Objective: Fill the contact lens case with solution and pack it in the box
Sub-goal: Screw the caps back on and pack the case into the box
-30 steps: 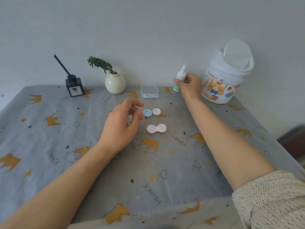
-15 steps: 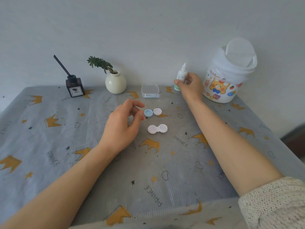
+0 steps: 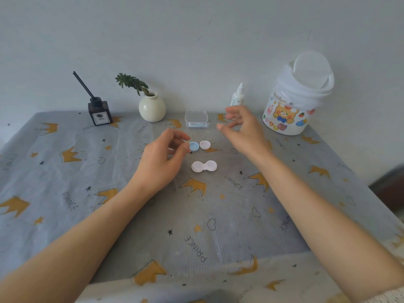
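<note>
Above the cloth | right hand (image 3: 244, 130) grip spread, empty | left hand (image 3: 162, 159) grip loosely curled, fingertips beside blue cap (image 3: 194, 146)

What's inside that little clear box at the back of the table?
Through the clear box, whose lid stands raised, a pale blue strip shows along the bottom. What it is cannot be told. The lens case lies outside it, uncapped, nearer the person.

A contact lens case (image 3: 204, 166) lies uncapped at the middle of a table (image 3: 65, 215). Just behind the case sit two loose caps (image 3: 199, 146), touching side by side. Farther behind the case stands an open box (image 3: 196, 119). Behind and right of the case stand a solution bottle (image 3: 237, 96) and a tub (image 3: 293, 101). Behind and left of it stand a vase (image 3: 152, 107) and a reed diffuser (image 3: 100, 112).
</note>
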`<action>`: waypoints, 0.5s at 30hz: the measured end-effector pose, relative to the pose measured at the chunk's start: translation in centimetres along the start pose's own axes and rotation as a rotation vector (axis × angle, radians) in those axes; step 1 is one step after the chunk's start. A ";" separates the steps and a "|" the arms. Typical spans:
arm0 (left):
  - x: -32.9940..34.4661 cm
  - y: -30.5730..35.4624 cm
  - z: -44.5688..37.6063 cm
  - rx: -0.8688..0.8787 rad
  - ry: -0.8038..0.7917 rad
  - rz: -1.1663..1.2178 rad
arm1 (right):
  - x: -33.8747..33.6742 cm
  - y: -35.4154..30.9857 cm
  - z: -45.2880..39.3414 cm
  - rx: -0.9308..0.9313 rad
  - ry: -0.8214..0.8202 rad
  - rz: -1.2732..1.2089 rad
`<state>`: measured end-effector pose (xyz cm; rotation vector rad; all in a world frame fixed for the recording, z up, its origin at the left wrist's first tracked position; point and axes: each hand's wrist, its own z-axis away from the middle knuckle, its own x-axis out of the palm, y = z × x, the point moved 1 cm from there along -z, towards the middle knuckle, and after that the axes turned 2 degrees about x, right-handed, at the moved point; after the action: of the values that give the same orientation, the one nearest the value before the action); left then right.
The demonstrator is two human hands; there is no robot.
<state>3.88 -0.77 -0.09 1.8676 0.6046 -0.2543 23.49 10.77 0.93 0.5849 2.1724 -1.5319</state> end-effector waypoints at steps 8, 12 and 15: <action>-0.6 -0.7 -2.9 -0.079 -0.131 -0.123 | 1.0 0.3 2.1 -0.043 -0.268 0.032; 0.1 -0.9 -4.1 -0.099 -0.202 -0.217 | 1.3 0.4 2.0 -0.048 -0.308 0.073; 0.7 -1.1 -4.4 -0.063 -0.211 -0.292 | 1.5 0.4 2.0 -0.067 -0.310 0.117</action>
<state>3.36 3.80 0.37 1.6628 0.7289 -0.6084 22.66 9.19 -0.82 0.4134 1.9119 -1.3812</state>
